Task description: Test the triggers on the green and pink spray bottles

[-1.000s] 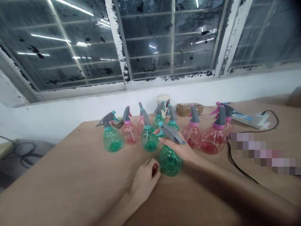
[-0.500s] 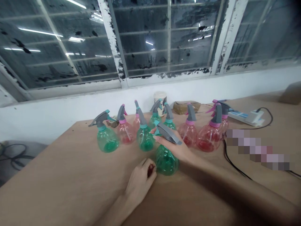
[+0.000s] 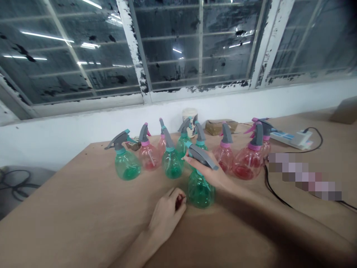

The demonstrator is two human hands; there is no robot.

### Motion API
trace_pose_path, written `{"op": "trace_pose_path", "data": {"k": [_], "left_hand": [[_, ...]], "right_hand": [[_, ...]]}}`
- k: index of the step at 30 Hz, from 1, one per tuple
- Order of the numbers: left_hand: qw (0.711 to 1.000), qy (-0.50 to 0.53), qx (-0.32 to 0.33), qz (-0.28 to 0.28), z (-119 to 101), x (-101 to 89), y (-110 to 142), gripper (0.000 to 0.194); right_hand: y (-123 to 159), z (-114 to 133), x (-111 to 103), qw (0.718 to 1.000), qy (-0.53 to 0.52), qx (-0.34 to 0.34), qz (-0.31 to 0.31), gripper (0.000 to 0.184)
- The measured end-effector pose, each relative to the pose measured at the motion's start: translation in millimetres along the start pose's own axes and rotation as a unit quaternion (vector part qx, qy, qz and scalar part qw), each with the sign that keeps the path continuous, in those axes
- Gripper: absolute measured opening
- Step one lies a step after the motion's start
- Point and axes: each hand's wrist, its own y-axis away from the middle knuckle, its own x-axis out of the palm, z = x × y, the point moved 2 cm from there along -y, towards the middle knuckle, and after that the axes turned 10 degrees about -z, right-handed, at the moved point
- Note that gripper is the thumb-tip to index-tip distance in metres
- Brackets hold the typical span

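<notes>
My right hand (image 3: 213, 172) is wrapped round the neck of a green spray bottle (image 3: 201, 191), just under its grey trigger head. This bottle stands near the table's middle, its nozzle pointing to the far left. My left hand (image 3: 169, 208) rests on the table left of the bottle, fingers curled in, with nothing seen in it; a small gap parts it from the bottle. Behind the held bottle stand other green spray bottles, one (image 3: 172, 163) close by and another (image 3: 127, 165) at the far left. Pink spray bottles (image 3: 247, 163) stand among them to the right and left (image 3: 150, 156).
A patterned cup (image 3: 190, 111) and a brown package (image 3: 221, 127) stand by the wall. To the right lie a white power strip (image 3: 295, 139) and a black cable (image 3: 275, 191). A brown box (image 3: 346, 111) sits at the far right of the wooden table (image 3: 83, 208).
My right hand and the green spray bottle in it have shifted slightly to the right, widening the gap to my left hand. My left hand stays where it was.
</notes>
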Motion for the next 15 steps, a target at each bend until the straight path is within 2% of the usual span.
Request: {"op": "trace_pose_path", "data": {"k": [15], "left_hand": [[1.000, -0.011, 0.003, 0.005, -3.2, -1.7, -0.5, 0.010]], "right_hand": [[4.8, -0.4, -0.6, 1.000, -0.024, 0.006, 0.007, 0.021]]}}
